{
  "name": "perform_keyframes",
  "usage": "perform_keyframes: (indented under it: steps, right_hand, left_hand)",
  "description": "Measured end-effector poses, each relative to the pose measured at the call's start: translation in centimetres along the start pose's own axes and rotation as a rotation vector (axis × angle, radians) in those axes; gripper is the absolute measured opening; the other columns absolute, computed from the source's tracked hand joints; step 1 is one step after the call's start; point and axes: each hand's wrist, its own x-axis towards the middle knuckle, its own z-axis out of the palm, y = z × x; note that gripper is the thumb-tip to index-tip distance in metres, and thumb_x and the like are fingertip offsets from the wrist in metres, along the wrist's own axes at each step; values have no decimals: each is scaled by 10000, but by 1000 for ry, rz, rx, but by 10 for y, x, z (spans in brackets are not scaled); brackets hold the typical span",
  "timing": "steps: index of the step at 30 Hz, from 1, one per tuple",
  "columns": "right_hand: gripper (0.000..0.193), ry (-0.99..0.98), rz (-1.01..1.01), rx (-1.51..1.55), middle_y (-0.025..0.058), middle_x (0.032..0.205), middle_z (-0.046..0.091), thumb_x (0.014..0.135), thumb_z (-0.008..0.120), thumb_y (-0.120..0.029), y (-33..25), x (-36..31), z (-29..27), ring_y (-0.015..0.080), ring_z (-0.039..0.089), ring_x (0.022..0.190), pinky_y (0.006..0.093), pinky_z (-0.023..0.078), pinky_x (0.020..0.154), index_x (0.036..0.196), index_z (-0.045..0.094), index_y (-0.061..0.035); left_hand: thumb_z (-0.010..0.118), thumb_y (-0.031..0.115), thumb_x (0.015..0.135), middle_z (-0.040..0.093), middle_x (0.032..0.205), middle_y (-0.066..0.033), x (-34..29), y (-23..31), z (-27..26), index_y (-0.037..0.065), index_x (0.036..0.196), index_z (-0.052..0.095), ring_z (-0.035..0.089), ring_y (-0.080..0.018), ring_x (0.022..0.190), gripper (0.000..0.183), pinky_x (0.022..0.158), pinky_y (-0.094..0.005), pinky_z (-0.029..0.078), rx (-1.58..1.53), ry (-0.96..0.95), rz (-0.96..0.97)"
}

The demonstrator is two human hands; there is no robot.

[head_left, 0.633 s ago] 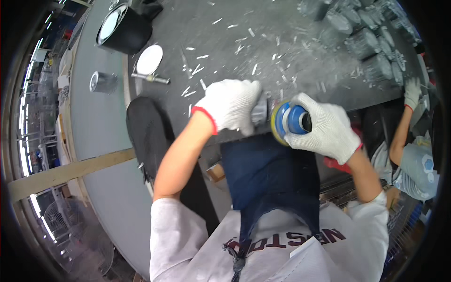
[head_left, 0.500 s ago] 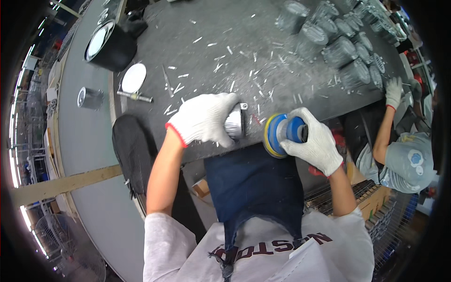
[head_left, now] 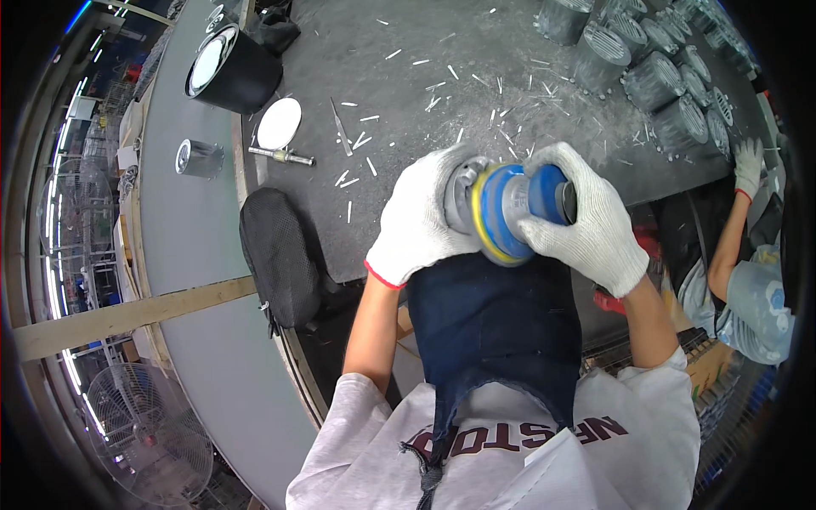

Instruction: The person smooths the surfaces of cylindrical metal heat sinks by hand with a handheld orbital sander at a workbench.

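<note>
Left hand, white-gloved and viewed by me through the head camera, is curled around a silver metal part, while the right hand grasps a blue disc-headed tool by its narrower end; its yellow-rimmed face is turned to the part, though whether the two touch I cannot tell. Both are held at the near edge of the dark counter, over which I see white slivers scattered. Toward the left edge I observe a white disc just beside a metal rod; toward the right edge, clustered ribbed cylinders.
</note>
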Motion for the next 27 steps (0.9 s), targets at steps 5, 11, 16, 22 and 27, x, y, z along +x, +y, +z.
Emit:
perform_keyframes:
  steps: [5, 11, 16, 22, 27]
  right_hand:
    - [619, -23, 31, 22, 161, 1254, 797, 830, 948, -297, -4, 1, 11, 319, 825, 1156, 445, 629, 1086, 1356, 700, -84]
    - [677, -60, -30, -51, 173, 1285, 828, 774, 983, -278, -7, -13, 11, 406, 855, 1222, 467, 655, 1074, 1373, 713, -114]
    - [704, -121, -113, -155, 190, 1182, 848, 753, 988, -304, -2, -16, 7, 438, 873, 1071, 479, 680, 984, 1374, 718, -108]
    - [715, -113, -269, -279, 202, 1034, 867, 810, 973, -465, 11, 12, -13, 454, 878, 964, 519, 707, 863, 1381, 710, -122]
    - [645, -109, -212, -257, 208, 1090, 845, 793, 953, -366, 8, 32, -18, 468, 861, 1023, 520, 694, 917, 1344, 708, -137]
  left_hand:
    - [1099, 419, 702, 712, 1633, -200, -12, 1, 7, 96, 1664, 674, 656, -444, 1539, 1101, 1323, -548, 505, 49, 43, -56]
    - [1067, 385, 764, 747, 1579, -199, -6, -6, 6, 92, 1633, 702, 684, -440, 1509, 987, 1310, -538, 520, 10, 20, -11]
    - [1103, 352, 687, 747, 1565, -198, 0, -12, -7, 68, 1604, 709, 717, -427, 1478, 1038, 1290, -509, 548, -121, -53, -71]
    - [1140, 356, 620, 755, 1544, -194, 4, -20, -15, 38, 1598, 705, 730, -402, 1469, 1116, 1282, -499, 564, -204, -113, -59]
    - [1143, 340, 599, 760, 1528, -202, 7, -7, -11, 37, 1587, 709, 730, -414, 1459, 1121, 1274, -504, 568, -193, -77, -75]
